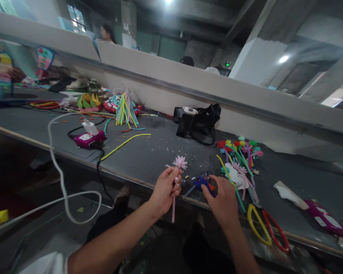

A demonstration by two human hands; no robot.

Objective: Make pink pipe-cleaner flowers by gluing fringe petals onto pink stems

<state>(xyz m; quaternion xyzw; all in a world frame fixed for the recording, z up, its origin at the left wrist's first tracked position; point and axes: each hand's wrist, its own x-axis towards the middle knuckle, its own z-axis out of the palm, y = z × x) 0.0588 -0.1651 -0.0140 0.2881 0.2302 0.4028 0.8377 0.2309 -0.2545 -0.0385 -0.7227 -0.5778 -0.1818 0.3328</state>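
My left hand (167, 188) pinches the thin stem of a pale pink flower (180, 162) and holds it upright over the table's front edge. The petals spread above my fingers, and the pink stem hangs below them. To the right, my right hand (223, 197) is at a blue glue gun (200, 182) with an orange part. Thumb and forefinger are apart around the gun, and the thumb looks close to or touching it. The gun lies near the table edge with a pale stick reaching left. My other right-hand fingers are partly hidden.
Right of my hands are colourful flowers (240, 146), white tissue (236, 176) and scissors with yellow and red handles (267, 228). A black bag (198, 121) stands behind. Farther left are a purple tissue pack (90, 137), coloured strips (126, 110) and a looping white cable (57, 167).
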